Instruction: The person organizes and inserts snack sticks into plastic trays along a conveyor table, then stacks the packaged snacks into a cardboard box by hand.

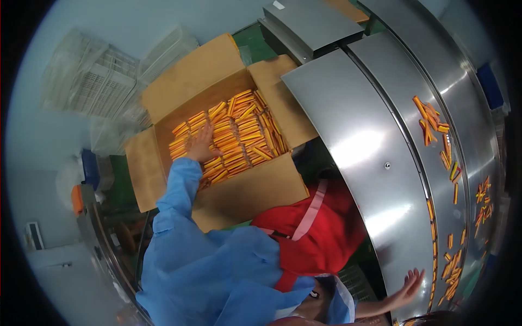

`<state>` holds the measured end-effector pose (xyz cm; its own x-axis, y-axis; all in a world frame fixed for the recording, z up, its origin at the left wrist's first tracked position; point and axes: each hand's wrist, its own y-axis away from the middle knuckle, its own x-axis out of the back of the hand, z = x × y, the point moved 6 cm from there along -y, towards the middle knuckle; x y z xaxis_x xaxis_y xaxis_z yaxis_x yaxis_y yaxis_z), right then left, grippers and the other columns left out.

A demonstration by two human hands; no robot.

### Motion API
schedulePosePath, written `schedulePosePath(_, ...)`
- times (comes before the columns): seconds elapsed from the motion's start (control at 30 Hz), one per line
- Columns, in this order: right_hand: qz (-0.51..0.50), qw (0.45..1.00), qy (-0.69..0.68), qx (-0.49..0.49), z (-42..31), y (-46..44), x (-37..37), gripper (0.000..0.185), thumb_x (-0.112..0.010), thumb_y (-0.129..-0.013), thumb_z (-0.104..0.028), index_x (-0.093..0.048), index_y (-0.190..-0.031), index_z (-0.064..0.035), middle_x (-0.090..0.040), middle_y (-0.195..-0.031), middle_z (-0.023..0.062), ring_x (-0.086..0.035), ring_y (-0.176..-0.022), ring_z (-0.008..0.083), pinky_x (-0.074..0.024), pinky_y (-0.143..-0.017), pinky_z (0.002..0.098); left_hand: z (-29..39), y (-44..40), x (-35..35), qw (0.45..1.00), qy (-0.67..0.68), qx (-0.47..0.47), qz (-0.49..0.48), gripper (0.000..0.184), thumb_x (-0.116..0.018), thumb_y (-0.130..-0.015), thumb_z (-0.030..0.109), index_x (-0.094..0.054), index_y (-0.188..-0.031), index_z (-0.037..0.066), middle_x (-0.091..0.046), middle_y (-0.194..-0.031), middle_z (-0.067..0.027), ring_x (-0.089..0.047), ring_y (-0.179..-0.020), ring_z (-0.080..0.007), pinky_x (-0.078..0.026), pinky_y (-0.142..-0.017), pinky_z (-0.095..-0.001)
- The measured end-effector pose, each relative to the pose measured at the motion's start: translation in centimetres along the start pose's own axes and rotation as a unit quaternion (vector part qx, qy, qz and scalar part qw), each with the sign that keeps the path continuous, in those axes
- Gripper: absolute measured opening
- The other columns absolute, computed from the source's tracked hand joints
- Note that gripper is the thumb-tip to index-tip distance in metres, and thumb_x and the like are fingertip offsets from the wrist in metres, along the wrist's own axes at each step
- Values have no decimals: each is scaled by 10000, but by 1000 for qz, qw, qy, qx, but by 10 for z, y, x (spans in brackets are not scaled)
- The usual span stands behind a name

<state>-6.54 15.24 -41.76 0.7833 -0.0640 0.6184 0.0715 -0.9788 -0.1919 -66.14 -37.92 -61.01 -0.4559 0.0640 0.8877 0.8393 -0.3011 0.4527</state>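
In the head view, my left hand (202, 145) lies on orange-and-yellow stick packets (228, 146) packed in rows inside an open cardboard box (250, 182). Its fingers are stretched out over the left part of the rows, and the blue sleeve reaches in over the box's near side. My right hand (409, 287) is at the lower right, over the edge of the steel table (370, 201), with its fingers extended and nothing in them. Close to its right, a line of similar packets (434, 233) runs along a narrow channel.
Loose packets (429, 119) and a lower pile (451, 274) lie on the steel surface beyond the channel. More are scattered at the far right (483, 201). White plastic crates (103, 81) stand behind the box at left. A steel housing (312, 27) is at the top.
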Motion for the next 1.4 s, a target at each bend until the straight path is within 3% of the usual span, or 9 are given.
schedulePosePath(0.13, -84, 995, -45, -35, 12, 7, -70, 372, -554, -997, -217, -585, -1315, -25, -676, -1052, 127, -638, -885, 181, -500, -828, 320, 15, 11, -9, 995, -64, -30, 68, 1131, -771, -727, 546, -92, -1570, 215, 10, -1635, -92, -25, -1494, -371, -136, -1147, -637)
schedulePosePath(0.2, -96, 994, -51, -17, 25, -6, -93, 376, -554, -999, -225, -580, -1328, -44, -683, -1043, 102, -640, -887, 162, -496, -824, 304, 32, -1, 3, 989, -48, -76, 118, 1026, -762, -743, 525, -206, -1549, 219, -112, -1622, -86, -95, -1489, -354, -137, -1160, -615)
schedulePosePath(0.3, -106, 992, -68, 17, 5, -22, -115, 378, -559, -998, -224, -578, -1338, -62, -692, -1022, 77, -640, -880, 138, -488, -806, 278, 63, -36, 13, 917, -127, -362, 105, 617, -735, -777, 455, -563, -1296, 167, -447, -1423, -88, -335, -1359, -341, -287, -1102, -550)
schedulePosePath(0.47, -63, 988, -130, 64, -16, -40, -128, 364, -555, -1000, -207, -584, -1332, -62, -694, -988, 72, -637, -863, 126, -481, -775, 260, 58, -67, 3, 900, -98, -423, -23, 454, -727, -801, 353, -592, -1179, 139, -508, -1270, -99, -380, -1265, -357, -337, -1010, -575)
schedulePosePath(0.63, -57, 988, -136, 39, -13, -30, -127, 324, -530, -1008, -166, -605, -1302, -51, -696, -957, 71, -636, -824, 119, -492, -761, 260, 52, -53, -6, 912, -128, -383, 71, 520, -734, -791, 355, -576, -1250, 168, -445, -1318, -95, -353, -1284, -391, -347, -995, -575)
schedulePosePath(1.13, -67, 988, -140, 3, 1, -29, -108, 297, -519, -1014, -154, -634, -1270, -59, -702, -945, 70, -657, -831, 121, -514, -743, 241, 63, -55, -10, 923, -67, -378, -7, 541, -750, -673, 111, -556, -1176, 147, -473, -1262, -68, -442, -1153, -384, -484, -917, -487)
schedulePosePath(1.3, -79, 987, -142, -13, 7, -29, -115, 323, -522, -1012, -186, -612, -1297, -65, -716, -967, 84, -677, -824, 147, -536, -733, 262, 39, -77, -49, 955, -138, -244, 99, 560, -732, -670, 84, -498, -1178, 104, -511, -1260, -151, -490, -1148, -417, -446, -937, -531)
schedulePosePath(1.33, -79, 987, -138, -6, 5, -29, -115, 317, -522, -1010, -179, -618, -1288, -61, -718, -954, 88, -677, -818, 150, -536, -732, 267, 38, -81, -48, 973, -122, -197, -20, 597, -725, -768, 278, -520, -1294, 81, -444, -1432, -163, -377, -1334, -403, -361, -1060, -540)
schedulePosePath(1.4, -65, 984, -166, -6, -4, -27, -111, 298, -540, -995, -138, -632, -1264, -48, -716, -940, 94, -678, -812, 152, -532, -732, 260, 39, -68, -39, 964, -118, -223, 79, 639, -763, -692, 121, -520, -1283, 98, -502, -1362, -156, -467, -1207, -413, -402, -1021, -514)
